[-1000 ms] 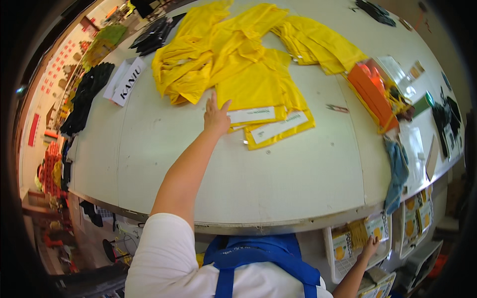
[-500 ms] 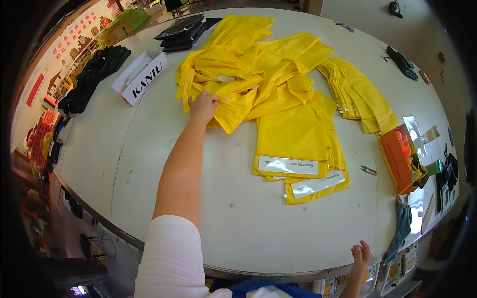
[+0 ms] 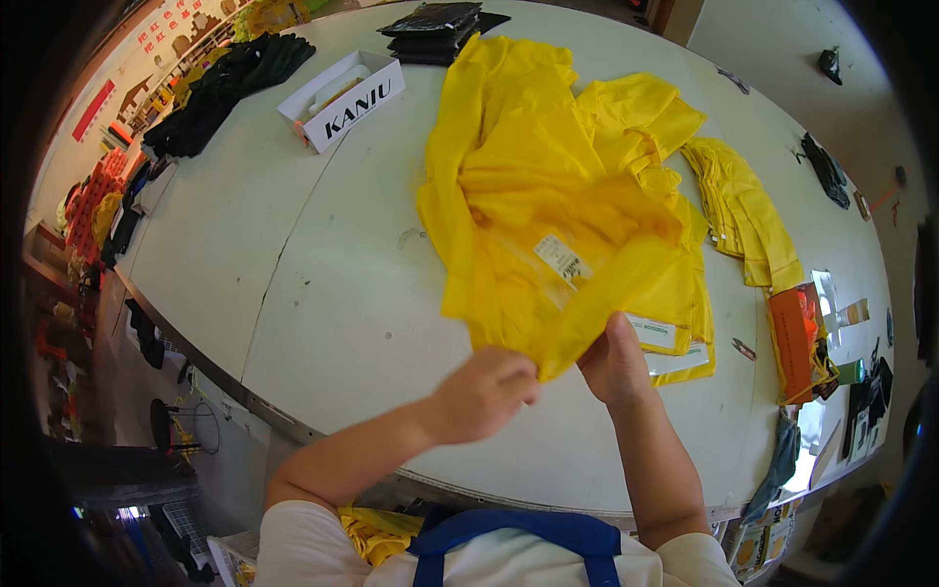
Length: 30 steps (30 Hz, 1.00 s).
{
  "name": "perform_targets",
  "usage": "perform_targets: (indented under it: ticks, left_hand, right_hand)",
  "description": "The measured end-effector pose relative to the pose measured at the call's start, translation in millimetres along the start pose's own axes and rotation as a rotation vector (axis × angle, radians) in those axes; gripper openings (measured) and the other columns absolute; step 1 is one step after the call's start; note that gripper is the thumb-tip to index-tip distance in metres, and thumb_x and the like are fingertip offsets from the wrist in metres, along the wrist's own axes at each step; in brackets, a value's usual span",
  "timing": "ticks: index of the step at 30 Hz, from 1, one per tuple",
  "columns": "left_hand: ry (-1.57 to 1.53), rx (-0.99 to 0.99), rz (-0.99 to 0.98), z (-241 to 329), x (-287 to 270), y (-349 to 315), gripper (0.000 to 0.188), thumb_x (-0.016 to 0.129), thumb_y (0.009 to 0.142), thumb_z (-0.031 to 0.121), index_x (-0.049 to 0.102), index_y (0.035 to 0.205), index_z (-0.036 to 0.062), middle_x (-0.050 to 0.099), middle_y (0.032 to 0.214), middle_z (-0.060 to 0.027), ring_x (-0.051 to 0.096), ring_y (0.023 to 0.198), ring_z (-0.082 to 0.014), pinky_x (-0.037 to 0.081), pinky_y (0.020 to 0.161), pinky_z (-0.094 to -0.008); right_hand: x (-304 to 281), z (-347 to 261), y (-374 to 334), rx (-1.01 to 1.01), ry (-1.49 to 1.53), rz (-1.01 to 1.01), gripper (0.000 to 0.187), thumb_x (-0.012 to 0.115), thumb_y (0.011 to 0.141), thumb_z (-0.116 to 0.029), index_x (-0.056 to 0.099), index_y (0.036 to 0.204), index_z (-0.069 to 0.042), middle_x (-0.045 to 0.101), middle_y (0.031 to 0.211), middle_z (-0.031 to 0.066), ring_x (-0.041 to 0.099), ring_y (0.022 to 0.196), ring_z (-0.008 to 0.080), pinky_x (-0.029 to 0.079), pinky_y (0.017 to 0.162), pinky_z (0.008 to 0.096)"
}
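Note:
A thin yellow garment [image 3: 577, 230] is pulled toward me across the table, its opening lifted and a white printed label [image 3: 562, 259] showing inside. My left hand [image 3: 486, 394] is closed on the near edge of the cloth. Close by on the right, my right hand [image 3: 618, 364] grips the same garment, thumb in front and fingers partly hidden by the fabric. Part of the cloth is blurred. Behind it, flat folded yellow pieces with white label strips [image 3: 653, 333] lie partly covered.
A pile of folded yellow cloth [image 3: 748, 210] lies to the right, near an orange box [image 3: 794, 342] and small snips [image 3: 744, 349]. Farther left stand a white open box [image 3: 344, 106], black packets [image 3: 430, 34] and dark garments [image 3: 230, 93] on the white table [image 3: 333, 264].
Both hands have come together in front of me. The left has drawn a yellow garment nearer from the heap, and the right has risen from the table's front edge and taken hold of it.

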<state>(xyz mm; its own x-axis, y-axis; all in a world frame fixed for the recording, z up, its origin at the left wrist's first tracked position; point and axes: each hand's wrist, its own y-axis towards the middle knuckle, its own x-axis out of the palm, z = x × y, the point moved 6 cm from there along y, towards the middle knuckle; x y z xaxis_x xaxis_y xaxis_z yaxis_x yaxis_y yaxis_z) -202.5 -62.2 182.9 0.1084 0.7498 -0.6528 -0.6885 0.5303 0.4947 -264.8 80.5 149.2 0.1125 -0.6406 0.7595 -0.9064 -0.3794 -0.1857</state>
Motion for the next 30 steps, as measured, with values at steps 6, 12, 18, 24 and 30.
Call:
perform_targets:
  ticks: [6,12,18,24,30]
  left_hand:
    - [-0.583,-0.657,0.573,-72.5,46.6,-83.8,0.026,0.058,0.084,0.002,0.053,0.109,0.0038,0.054,0.105,-0.0070,0.054,0.089,-0.0161,0.045,0.079,-0.0278]
    - [-0.863,-1.000,0.706,-77.5,32.5,-59.9,0.050,0.058,0.086,0.015,0.036,0.130,0.0053,0.037,0.126,-0.0115,0.046,0.101,-0.0173,0.045,0.080,-0.0294]
    - [0.392,-0.752,0.329,-118.6,41.1,-40.3,0.054,0.057,0.082,0.011,0.039,0.134,0.0141,0.029,0.139,-0.0164,0.035,0.124,-0.0315,0.031,0.103,-0.0408]
    - [0.776,-0.367,-0.557,-150.1,36.8,12.2,0.029,0.052,0.078,0.004,0.060,0.105,0.0113,0.059,0.111,-0.0042,0.049,0.113,-0.0242,0.026,0.108,-0.0437]
    - [0.482,0.016,-0.238,-36.2,2.4,-55.3,0.010,0.061,0.068,0.008,0.054,0.075,0.0080,0.051,0.071,-0.0079,0.053,0.073,-0.0292,0.042,0.061,-0.0417]
  right_hand:
    - [-28.2,-35.6,-45.9,-0.088,-0.320,0.200,0.056,0.060,0.074,-0.006,0.043,0.127,0.000,0.055,0.117,0.0109,0.055,0.106,0.0254,0.046,0.092,0.0375]
    - [-78.9,-66.1,-152.0,-0.089,-0.428,0.193,0.059,0.060,0.071,-0.006,0.044,0.127,0.000,0.055,0.121,0.0100,0.054,0.110,0.0253,0.045,0.093,0.0368]
    - [-157.3,-69.5,-239.4,-0.004,-0.477,0.394,0.059,0.060,0.069,-0.004,0.046,0.126,0.001,0.055,0.121,0.0091,0.054,0.111,0.0247,0.042,0.097,0.0353]
    - [-163.4,-104.2,-265.8,-0.110,-0.609,0.443,0.063,0.063,0.066,-0.007,0.046,0.126,0.001,0.057,0.117,0.0099,0.057,0.106,0.0237,0.045,0.090,0.0342]
    - [-217.4,-181.1,-300.1,-0.354,-0.628,0.794,0.050,0.060,0.079,-0.012,0.047,0.126,0.000,0.059,0.113,0.0099,0.059,0.100,0.0209,0.048,0.085,0.0298]
